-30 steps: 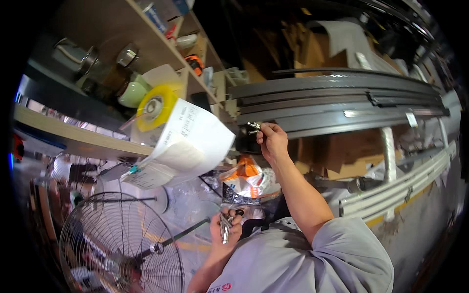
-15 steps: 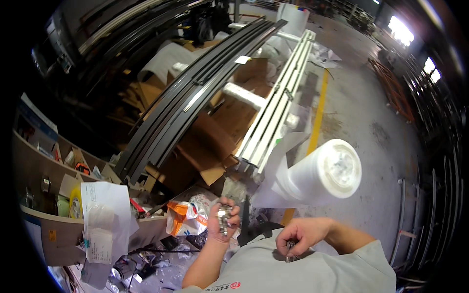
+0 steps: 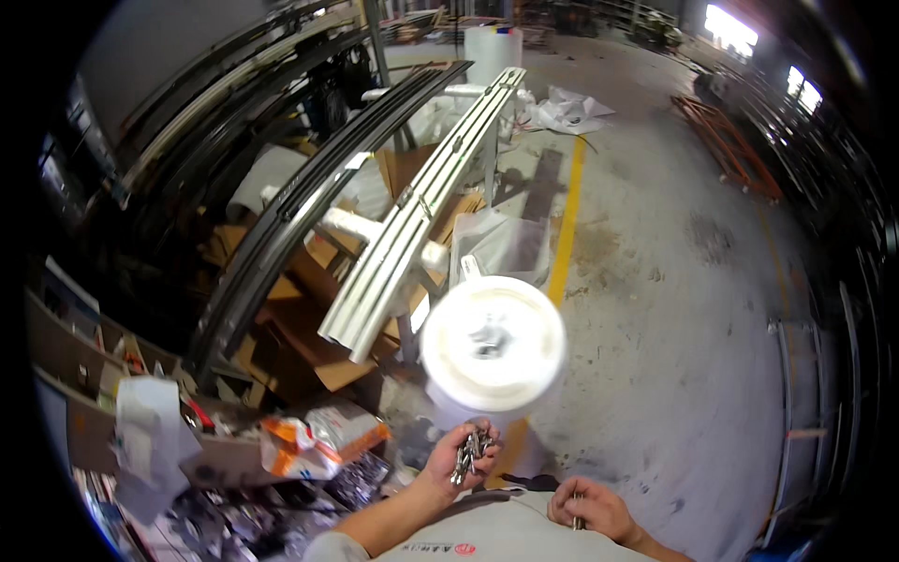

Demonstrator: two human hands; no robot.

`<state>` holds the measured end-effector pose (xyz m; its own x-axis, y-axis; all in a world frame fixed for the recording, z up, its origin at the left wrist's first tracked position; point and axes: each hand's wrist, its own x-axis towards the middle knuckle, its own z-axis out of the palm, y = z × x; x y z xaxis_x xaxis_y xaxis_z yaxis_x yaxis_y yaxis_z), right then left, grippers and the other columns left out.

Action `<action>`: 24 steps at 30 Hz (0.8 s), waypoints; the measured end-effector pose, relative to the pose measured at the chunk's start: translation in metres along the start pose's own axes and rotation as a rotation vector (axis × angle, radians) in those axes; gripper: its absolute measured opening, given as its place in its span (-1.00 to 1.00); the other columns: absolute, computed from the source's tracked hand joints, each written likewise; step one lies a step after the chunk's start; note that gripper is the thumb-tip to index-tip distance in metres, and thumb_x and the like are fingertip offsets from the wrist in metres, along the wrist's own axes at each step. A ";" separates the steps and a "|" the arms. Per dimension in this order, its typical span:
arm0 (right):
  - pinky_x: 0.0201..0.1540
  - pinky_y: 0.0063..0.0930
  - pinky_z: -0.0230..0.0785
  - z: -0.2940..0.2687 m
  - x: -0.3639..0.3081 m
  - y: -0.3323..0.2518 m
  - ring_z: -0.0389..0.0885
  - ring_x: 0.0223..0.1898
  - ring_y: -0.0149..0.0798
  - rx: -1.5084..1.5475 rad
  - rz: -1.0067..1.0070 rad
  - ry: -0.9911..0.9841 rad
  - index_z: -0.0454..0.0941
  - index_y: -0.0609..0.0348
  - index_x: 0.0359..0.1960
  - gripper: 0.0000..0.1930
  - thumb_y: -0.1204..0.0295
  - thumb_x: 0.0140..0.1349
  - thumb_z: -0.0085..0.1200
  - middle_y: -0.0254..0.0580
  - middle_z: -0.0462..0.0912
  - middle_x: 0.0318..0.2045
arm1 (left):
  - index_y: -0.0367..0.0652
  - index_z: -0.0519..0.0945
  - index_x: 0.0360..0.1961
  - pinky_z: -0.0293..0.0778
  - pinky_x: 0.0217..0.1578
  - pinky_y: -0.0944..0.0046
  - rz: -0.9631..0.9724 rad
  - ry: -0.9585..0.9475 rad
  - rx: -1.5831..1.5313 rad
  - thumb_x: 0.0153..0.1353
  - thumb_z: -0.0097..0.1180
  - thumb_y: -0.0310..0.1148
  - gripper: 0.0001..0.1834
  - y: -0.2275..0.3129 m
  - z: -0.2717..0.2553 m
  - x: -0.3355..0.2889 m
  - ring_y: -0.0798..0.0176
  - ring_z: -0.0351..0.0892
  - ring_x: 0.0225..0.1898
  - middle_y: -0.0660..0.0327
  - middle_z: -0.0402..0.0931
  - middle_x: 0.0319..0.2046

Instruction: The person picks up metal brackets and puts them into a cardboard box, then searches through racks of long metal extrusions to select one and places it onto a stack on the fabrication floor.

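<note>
In front of my body, my left hand (image 3: 444, 468) is curled, palm up, around a handful of small shiny metal parts (image 3: 471, 453). They look like short fittings or screws, but blur hides their exact kind. To its right, close to my shirt, my right hand (image 3: 597, 513) is closed in a pinch. A small thin metal piece (image 3: 577, 513) sticks out below its fingers. Just beyond my left hand stands a big white roll of wrapping material (image 3: 493, 323), its round end facing up.
Ahead to the left, white metal profiles (image 3: 426, 201) and dark profiles (image 3: 281, 220) lie on a rack above cardboard. An orange and white bag (image 3: 323, 438) sits by a parts bin (image 3: 225, 461) at lower left. A yellow line (image 3: 567, 229) runs along the grey floor.
My view has shifted, so the white roll now appears left of where it was and upright. Both hands appear further right and lower, still closed on the metal parts.
</note>
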<state>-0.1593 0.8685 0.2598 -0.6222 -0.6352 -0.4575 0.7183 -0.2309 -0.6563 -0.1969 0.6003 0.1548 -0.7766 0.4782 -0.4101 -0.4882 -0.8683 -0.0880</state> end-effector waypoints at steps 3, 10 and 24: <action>-0.31 -0.37 0.34 -0.099 -0.013 -0.009 0.43 -0.46 -0.11 0.623 -0.079 -0.094 0.48 0.20 -0.09 -0.74 0.51 0.24 -0.20 -0.10 0.51 -0.40 | -0.13 0.50 -0.14 0.39 -0.62 0.39 -0.029 0.039 -0.117 0.30 0.08 -0.30 -0.82 -0.065 0.028 0.069 0.21 0.42 -0.35 0.16 0.50 -0.23; -0.36 -0.37 0.57 -0.187 -0.018 -0.080 0.59 -0.33 -0.21 0.639 -0.336 0.316 0.48 0.15 -0.10 -0.78 0.57 0.33 -0.22 -0.02 0.58 -0.24 | -0.16 0.49 -0.13 0.36 -0.65 0.44 0.065 -0.068 -0.031 0.36 0.02 -0.28 -0.81 -0.175 0.097 0.190 0.33 0.41 -0.50 0.17 0.48 -0.31; 0.17 -0.24 0.41 -0.239 0.115 -0.255 0.57 0.01 -0.07 0.418 -0.474 0.084 0.44 0.26 0.09 -0.57 0.15 0.41 -0.07 -0.04 0.60 -0.06 | -0.31 0.57 -0.06 0.52 -0.36 0.42 0.983 0.020 0.397 0.36 -0.03 -0.49 -0.79 -0.166 0.222 0.374 0.45 0.52 -0.42 0.27 0.56 -0.33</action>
<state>-0.4887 1.0304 0.2308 -0.9126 -0.3371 -0.2315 0.4090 -0.7516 -0.5176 -0.4942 0.9525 0.2178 -0.8959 -0.4161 -0.1556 0.2527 -0.7653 0.5920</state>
